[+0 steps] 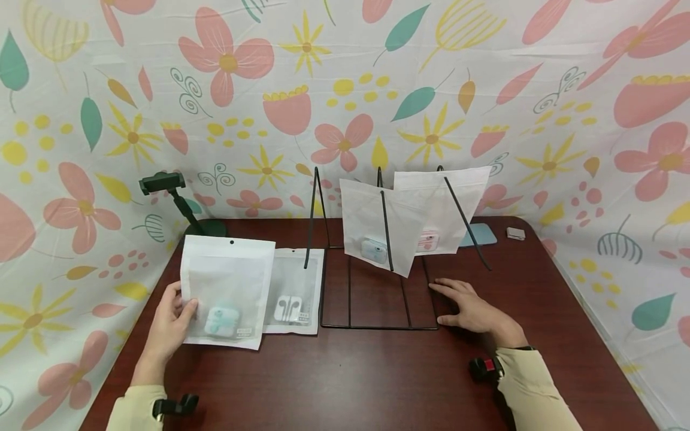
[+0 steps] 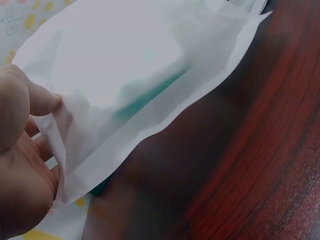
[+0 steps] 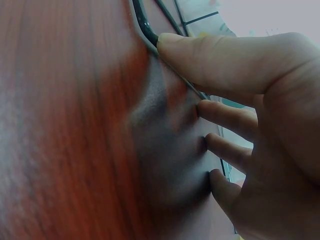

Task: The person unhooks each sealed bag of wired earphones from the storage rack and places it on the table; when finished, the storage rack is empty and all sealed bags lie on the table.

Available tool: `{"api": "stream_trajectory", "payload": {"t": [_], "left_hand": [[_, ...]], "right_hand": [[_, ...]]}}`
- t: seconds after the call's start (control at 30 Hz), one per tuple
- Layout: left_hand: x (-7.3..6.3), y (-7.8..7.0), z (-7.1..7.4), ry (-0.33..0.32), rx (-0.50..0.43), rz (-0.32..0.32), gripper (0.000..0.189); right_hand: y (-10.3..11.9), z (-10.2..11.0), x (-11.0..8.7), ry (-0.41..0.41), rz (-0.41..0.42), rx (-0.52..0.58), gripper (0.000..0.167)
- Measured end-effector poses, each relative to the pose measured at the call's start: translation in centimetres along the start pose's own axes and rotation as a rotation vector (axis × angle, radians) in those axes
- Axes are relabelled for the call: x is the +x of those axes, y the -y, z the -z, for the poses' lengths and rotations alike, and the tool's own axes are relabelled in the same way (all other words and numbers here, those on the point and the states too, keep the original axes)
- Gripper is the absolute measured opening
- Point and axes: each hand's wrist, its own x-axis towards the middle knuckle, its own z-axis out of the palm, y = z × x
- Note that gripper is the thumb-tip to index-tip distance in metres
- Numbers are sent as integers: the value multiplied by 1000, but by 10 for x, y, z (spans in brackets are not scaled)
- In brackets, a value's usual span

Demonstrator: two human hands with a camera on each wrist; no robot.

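My left hand (image 1: 169,323) pinches the left edge of a white zip pouch (image 1: 229,281), thumb in front and fingers behind. A teal-and-white earphone case shows low in this pouch, which overlaps a second pouch (image 1: 307,272) with white wired earphones printed or packed in it. In the left wrist view, thumb and fingers grip the pouch's (image 2: 165,105) corner. My right hand (image 1: 469,305) touches the right side of a black wire rack (image 1: 377,328) with its fingertips. Two pouches hang on the rack's prongs: one with a blue case (image 1: 361,209), one with a pink case (image 1: 447,185).
A dark green stand (image 1: 207,227) is at the back left of the brown table (image 1: 334,383). A light blue flat object (image 1: 482,234) and a small white block (image 1: 516,233) lie at the back right. Patterned cloth (image 1: 345,90) covers the wall behind.
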Motion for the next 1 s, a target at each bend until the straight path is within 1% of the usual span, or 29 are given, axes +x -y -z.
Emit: {"api": "stream_trajectory", "payload": {"t": [0.17,0.27,0.47,0.67,0.77,1.0], "left_hand": [[4,6,-3,36,16,52,35],[6,10,-6,54,3,90,36],[9,14,-11,59,-5,160,39],[14,15,-14,78,25,233,43],[16,13,-15,89,59,268,46],[17,12,-17,105,91,347,49]], "right_hand": [[0,0,0,9,-9,8,69],[0,-1,0,17,-18,9,70],[-1,-1,0,24,-22,2,70],[-2,-1,0,19,-20,-2,69],[-1,-1,0,19,-22,7,69],[0,0,0,23,-25,15,70]]}}
